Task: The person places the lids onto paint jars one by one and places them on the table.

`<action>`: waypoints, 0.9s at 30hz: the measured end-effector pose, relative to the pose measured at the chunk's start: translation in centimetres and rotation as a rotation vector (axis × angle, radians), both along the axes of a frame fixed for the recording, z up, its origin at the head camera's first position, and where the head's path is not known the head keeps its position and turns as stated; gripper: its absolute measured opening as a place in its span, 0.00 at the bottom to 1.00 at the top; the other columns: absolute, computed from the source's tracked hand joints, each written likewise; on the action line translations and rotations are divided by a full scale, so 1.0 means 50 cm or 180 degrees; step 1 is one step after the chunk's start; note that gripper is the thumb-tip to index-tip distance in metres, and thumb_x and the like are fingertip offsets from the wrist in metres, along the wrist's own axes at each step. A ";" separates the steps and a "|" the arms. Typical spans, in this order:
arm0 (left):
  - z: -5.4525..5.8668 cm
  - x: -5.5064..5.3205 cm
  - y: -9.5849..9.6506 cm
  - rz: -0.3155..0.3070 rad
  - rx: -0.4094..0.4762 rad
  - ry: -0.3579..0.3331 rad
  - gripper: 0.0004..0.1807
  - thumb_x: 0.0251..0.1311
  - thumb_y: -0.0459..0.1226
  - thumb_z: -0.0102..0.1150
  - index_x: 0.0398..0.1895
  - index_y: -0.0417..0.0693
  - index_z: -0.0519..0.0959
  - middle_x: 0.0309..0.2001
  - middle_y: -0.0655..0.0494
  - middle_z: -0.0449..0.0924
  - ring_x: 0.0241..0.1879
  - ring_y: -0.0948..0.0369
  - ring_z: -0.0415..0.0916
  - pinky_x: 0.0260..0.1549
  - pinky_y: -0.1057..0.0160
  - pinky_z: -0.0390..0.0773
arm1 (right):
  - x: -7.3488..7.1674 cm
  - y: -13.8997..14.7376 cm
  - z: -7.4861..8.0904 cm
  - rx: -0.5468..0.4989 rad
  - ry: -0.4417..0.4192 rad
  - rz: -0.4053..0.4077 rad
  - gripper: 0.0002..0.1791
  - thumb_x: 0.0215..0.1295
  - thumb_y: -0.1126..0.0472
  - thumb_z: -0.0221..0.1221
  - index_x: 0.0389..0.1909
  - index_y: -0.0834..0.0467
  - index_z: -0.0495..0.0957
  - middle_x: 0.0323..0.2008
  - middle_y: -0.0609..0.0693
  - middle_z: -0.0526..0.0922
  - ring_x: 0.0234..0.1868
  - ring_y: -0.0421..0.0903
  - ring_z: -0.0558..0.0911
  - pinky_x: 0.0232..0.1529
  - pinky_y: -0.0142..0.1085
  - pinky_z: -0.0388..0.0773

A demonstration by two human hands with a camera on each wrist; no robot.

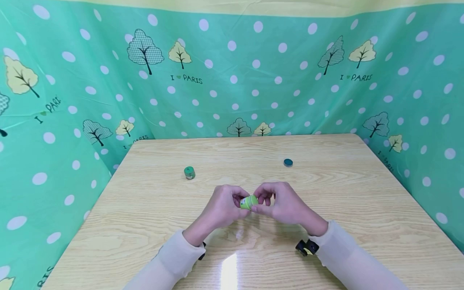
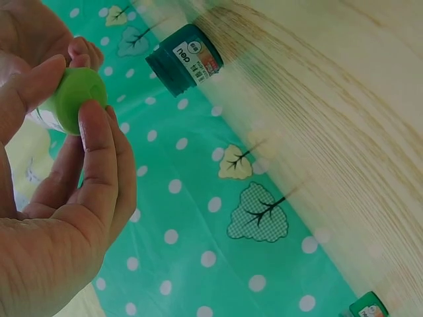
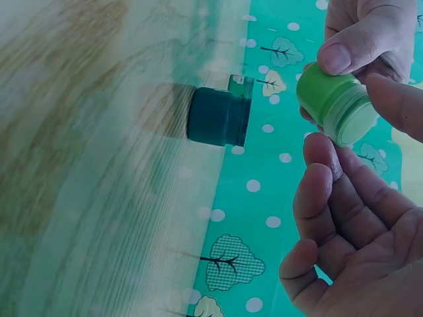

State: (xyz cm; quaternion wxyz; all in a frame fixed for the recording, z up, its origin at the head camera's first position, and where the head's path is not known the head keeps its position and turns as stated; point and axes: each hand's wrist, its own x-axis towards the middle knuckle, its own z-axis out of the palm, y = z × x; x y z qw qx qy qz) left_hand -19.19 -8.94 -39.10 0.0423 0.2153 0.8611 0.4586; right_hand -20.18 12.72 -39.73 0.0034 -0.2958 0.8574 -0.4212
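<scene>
A small lime-green paint jar (image 1: 248,202) is held on its side between both hands. My left hand (image 1: 222,204) grips its body, the thumb pressed along it. With thumb and fingertips my right hand (image 1: 280,201) pinches the other end, where a ridged ring and pale green face (image 3: 357,124) show. A dark teal paint jar (image 2: 188,58), labelled deli, stands on the table close by, its threaded neck uncovered; the hands hide it in the head view. Beyond the right hand lies a dark teal lid (image 1: 288,162).
A green paint jar (image 1: 189,172) stands upright at the left of the wooden table (image 1: 152,209). Behind and at the sides hangs a green dotted cloth (image 1: 217,80) printed with trees. Light glares off the table's front.
</scene>
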 end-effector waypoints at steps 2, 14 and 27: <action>0.000 0.000 0.000 -0.0003 -0.0001 0.0007 0.11 0.49 0.27 0.76 0.37 0.42 0.87 0.29 0.59 0.84 0.28 0.65 0.80 0.28 0.68 0.83 | -0.001 0.000 -0.002 -0.0002 -0.0016 -0.0011 0.10 0.58 0.54 0.76 0.34 0.51 0.84 0.26 0.39 0.81 0.28 0.40 0.78 0.31 0.36 0.76; -0.002 -0.001 -0.001 -0.0002 -0.0017 -0.0010 0.12 0.49 0.27 0.75 0.38 0.42 0.87 0.29 0.60 0.84 0.28 0.65 0.80 0.29 0.68 0.83 | 0.000 -0.003 -0.009 0.0013 -0.0136 -0.0153 0.13 0.63 0.46 0.71 0.28 0.49 0.83 0.25 0.40 0.81 0.27 0.41 0.78 0.27 0.32 0.77; -0.003 -0.001 0.000 0.0006 -0.0081 0.0008 0.13 0.49 0.28 0.76 0.39 0.42 0.87 0.30 0.60 0.83 0.29 0.65 0.78 0.29 0.67 0.81 | 0.004 -0.006 -0.006 0.0167 -0.0220 -0.0327 0.25 0.67 0.38 0.64 0.19 0.53 0.83 0.15 0.40 0.74 0.19 0.38 0.70 0.20 0.31 0.68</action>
